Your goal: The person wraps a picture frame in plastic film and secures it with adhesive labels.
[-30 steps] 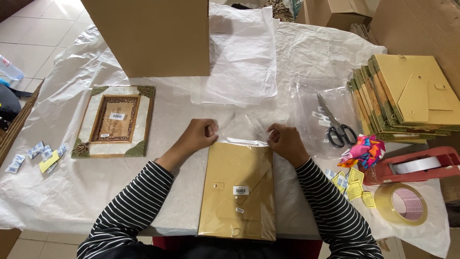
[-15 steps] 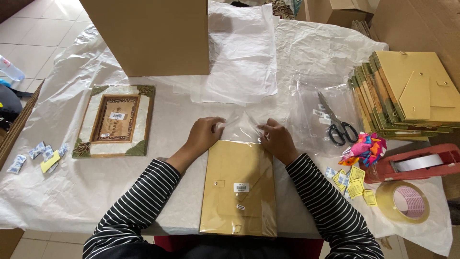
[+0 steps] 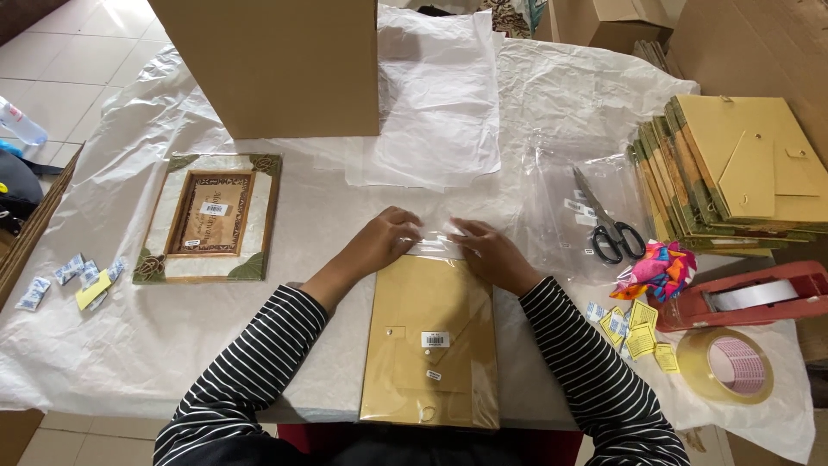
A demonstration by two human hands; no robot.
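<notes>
At the near edge of the table (image 3: 172,345) we see a tan frame back (image 3: 431,345) lying face down inside a clear plastic sleeve (image 3: 435,243); its lower end runs off past the table edge toward the person. Both hands press on the sleeve's open flap at the frame's far end: the left hand (image 3: 384,244) lies flat with fingers curled down onto the plastic, the right hand (image 3: 487,250) likewise, fingertips nearly meeting. We cannot tell whether the flap is folded under, since the film is nearly invisible against the white paper. Left of the hands lies a decorated frame (image 3: 210,217), face up. To the right, scissors (image 3: 608,229) rest on more clear bags, beside a stack of frames (image 3: 742,168) cut off by the picture's edge. A tape roll (image 3: 724,364) sits near the right corner.
</notes>
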